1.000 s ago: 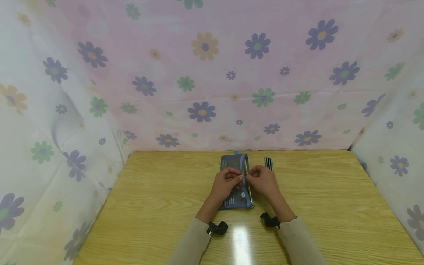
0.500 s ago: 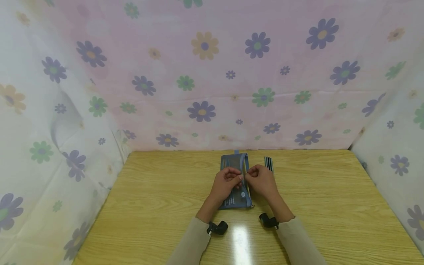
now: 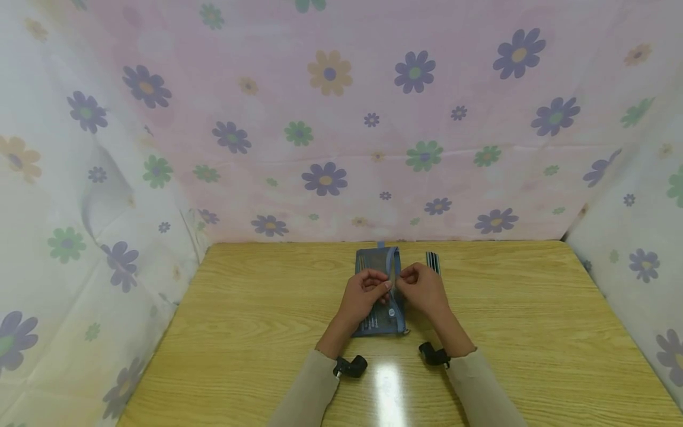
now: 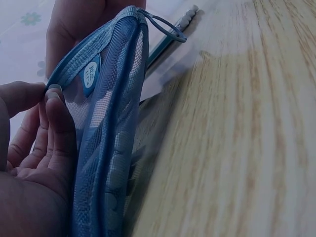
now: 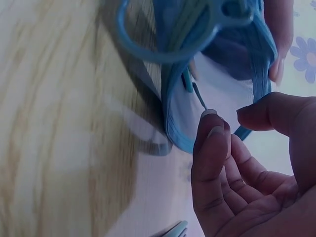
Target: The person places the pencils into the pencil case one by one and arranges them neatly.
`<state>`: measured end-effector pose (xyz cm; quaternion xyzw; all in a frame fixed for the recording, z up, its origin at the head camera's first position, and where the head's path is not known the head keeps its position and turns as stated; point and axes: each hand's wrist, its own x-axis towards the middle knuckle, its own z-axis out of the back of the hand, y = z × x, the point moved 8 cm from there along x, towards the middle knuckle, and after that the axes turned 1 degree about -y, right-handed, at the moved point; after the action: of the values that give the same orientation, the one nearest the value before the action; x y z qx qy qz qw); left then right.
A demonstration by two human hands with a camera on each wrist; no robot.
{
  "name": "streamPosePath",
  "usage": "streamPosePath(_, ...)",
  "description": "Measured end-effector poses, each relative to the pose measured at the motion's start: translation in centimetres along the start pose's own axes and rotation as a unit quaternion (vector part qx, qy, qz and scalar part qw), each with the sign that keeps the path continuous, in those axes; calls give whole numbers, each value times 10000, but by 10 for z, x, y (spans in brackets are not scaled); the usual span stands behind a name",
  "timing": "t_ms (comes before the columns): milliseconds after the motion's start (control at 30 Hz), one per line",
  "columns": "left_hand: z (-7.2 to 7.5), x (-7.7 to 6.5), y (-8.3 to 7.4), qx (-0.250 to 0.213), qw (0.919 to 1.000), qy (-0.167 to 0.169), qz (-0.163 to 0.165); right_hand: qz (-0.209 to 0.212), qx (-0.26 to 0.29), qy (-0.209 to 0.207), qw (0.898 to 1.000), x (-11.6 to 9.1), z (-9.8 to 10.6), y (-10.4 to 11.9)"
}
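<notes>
A blue mesh zip pencil case (image 3: 368,261) lies on the table with its long right side unzipped and gaping; slim sticks like pencils show through the mesh. My left hand (image 3: 364,295) pinches the rim of the opening between thumb and index finger, plainest in the left wrist view. My right hand (image 3: 424,289) is at the opposite rim. In the right wrist view its thumb (image 5: 276,111) and index finger stand apart, other fingers loosely bent, nothing visible gripped. A thin dark stick (image 5: 198,95) shows inside the opening near the index fingertip. A round pull loop (image 5: 148,54) hangs at the zip end.
Several dark and light slim sticks (image 3: 433,263) lie side by side just beyond my right hand, partly hidden by it. The wooden table (image 3: 256,308) meets a flowered cloth (image 3: 341,207) at its back edge, with cloth at both sides too.
A yellowish pencil-like stick along the opening has gone down into the pencil case and no longer shows at the right rim. My right hand has barely shifted; my left stays put.
</notes>
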<state>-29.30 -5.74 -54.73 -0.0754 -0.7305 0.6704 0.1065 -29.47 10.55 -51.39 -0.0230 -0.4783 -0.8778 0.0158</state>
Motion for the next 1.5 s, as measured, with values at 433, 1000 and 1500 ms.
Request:
streamPosePath(433, -1, -1, -2, 22, 10000, -39, -6, 4, -79, -75, 9999, 4, 14, -10)
streamPosePath(1000, -1, -2, -3, 23, 9999, 34, -123, -383, -804, -276, 9956, 6, 49, -29)
streamPosePath(1500, 1, -1, -1, -32, 9998, 13, -180, -877, -1142, -151, 9895, 1, 67, -43)
